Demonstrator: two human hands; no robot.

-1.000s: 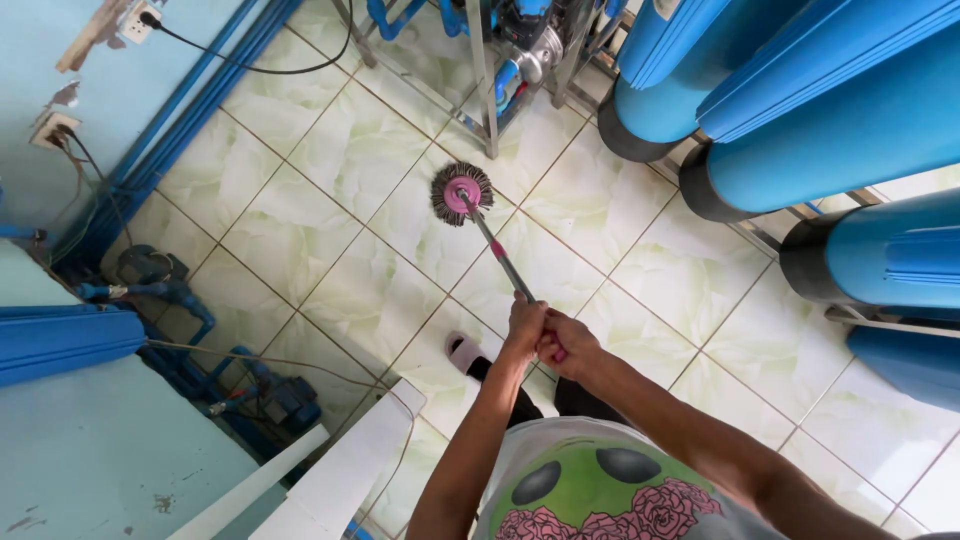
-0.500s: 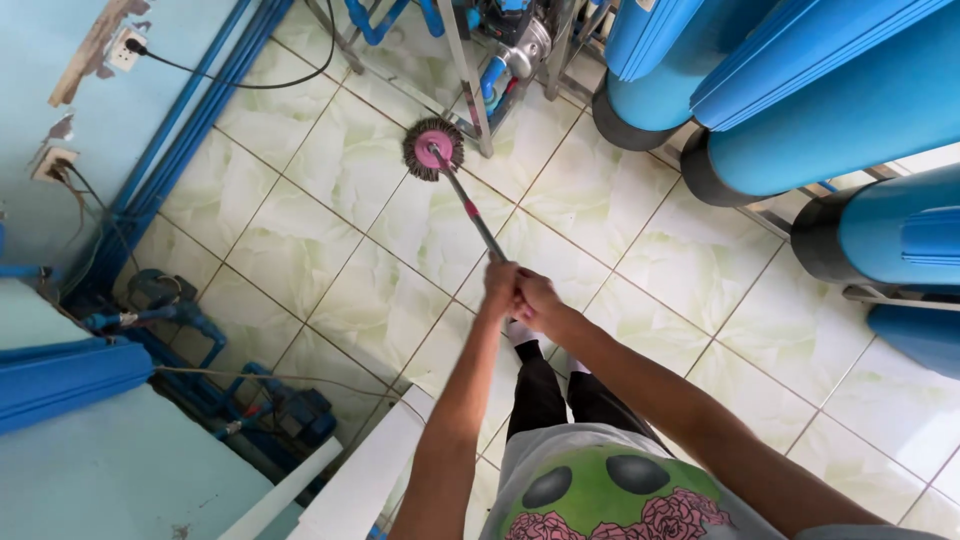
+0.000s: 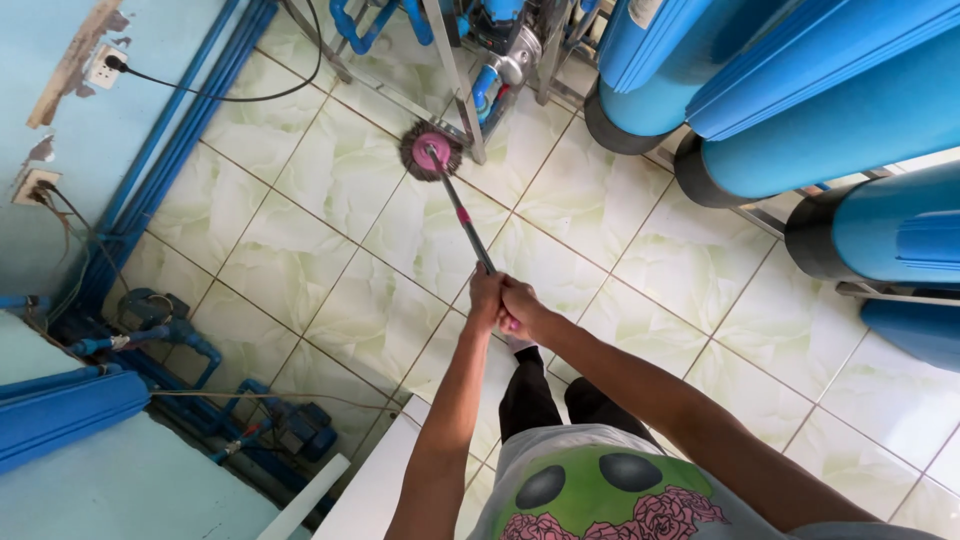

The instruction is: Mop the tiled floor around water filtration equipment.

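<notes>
Head view: both hands sit just below centre, wrapped around the near end of the mop handle (image 3: 462, 215). The left hand (image 3: 486, 298) is clamped on it, and the right hand (image 3: 520, 308) is clamped just beside, touching the left. The handle runs toward 11 o'clock to the mop (image 3: 432, 151), a round grey head with a pink hub, lying on the floor (image 3: 350, 250) of pale green tiles beside a metal frame leg (image 3: 455, 80). Blue tanks (image 3: 800, 110) fill 1 to 3 o'clock. Blue pipes (image 3: 170, 150) run along the wall at 9 to 11 o'clock. A pump (image 3: 160, 320) sits at 8 o'clock.
</notes>
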